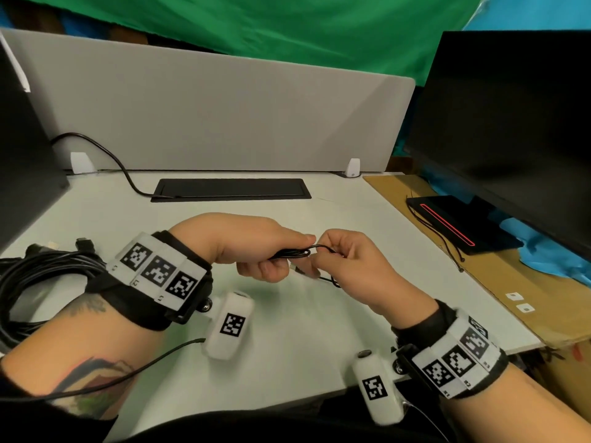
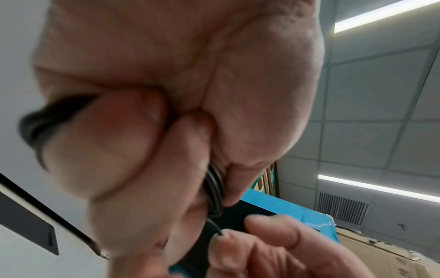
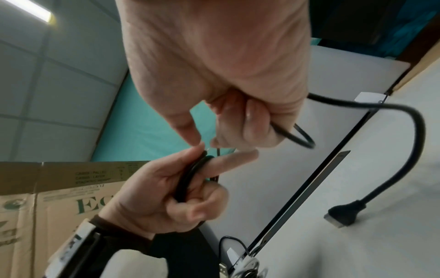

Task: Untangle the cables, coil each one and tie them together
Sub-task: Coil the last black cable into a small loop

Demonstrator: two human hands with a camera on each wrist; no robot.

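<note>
We had the left hand (image 1: 256, 251) curled round a small coil of thin black cable (image 1: 292, 253) above the white worktop (image 1: 287, 314) | right hand (image 1: 348, 266) pinched its loose end | thick black cable bundle (image 1: 41, 276) lay far left.

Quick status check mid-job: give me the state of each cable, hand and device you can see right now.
Thin black cable: partly coiled, held above the desk by both hands.
Left hand: grips the coiled loops.
Right hand: pinches the cable's loose end.
Thick cable bundle: coiled, lying on the desk at left.
Monitor: screen dark.
Desk cable hatch: closed.
</note>
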